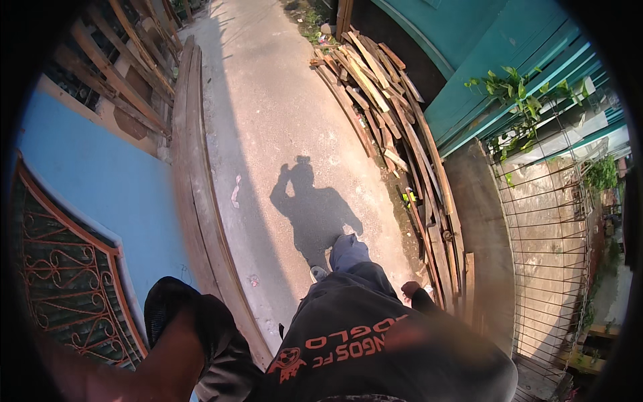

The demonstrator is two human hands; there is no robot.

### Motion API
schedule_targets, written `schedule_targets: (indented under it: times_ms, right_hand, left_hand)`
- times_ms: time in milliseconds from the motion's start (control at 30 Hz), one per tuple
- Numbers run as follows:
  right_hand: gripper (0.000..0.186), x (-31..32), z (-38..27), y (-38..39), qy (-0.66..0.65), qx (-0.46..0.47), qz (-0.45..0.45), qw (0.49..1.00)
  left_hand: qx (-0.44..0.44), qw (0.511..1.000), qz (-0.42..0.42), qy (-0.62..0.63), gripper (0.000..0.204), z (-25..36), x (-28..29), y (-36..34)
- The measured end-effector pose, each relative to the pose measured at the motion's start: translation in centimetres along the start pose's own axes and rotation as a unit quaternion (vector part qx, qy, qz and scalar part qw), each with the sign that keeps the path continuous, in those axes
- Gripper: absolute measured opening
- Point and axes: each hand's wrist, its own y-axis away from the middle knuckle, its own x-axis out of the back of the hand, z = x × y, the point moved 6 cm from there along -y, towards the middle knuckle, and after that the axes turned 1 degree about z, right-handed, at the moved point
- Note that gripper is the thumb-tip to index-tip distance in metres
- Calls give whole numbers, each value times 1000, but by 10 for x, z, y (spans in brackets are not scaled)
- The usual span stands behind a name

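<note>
My left forearm (174, 355) rises at the lower left beside a dark sleeve; my left hand is out of view. My right hand (410, 289) is low by my right side near the wood pile, small and partly hidden, its fingers curled; I cannot make out anything in it. My dark printed shirt (375, 362) fills the lower middle, with a grey trouser leg (348, 251) and shoe (318, 273) on the sunlit path (268, 100). My shadow (311, 208) falls ahead, one arm raised to the head.
Long planks (194, 161) line the left beside a blue wall (94, 181) and an orange grille (67, 281). A wood pile (375, 87) lines the right, with a teal structure (469, 60), leafy plants (519, 94) and a wire mesh (542, 234) beyond.
</note>
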Motion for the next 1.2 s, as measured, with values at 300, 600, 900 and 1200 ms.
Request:
schedule_targets:
  times_ms: [300,600,900,1200]
  right_hand:
    - [15,234,151,-222,-13,31,-27,999]
    - [18,879,194,-518,-535,100,284,789]
    - [19,1087,122,-681,-606,-4,127,785]
    - [23,1059,262,-752,-432,-128,-40,892]
  left_hand:
    - [437,888,139,8,39,-420,85,171]
    - [856,416,111,-286,23,-515,241,646]
    - [909,5,362,-208,23,-545,350,796]
    - [815,527,214,-108,12,-1176,569,496]
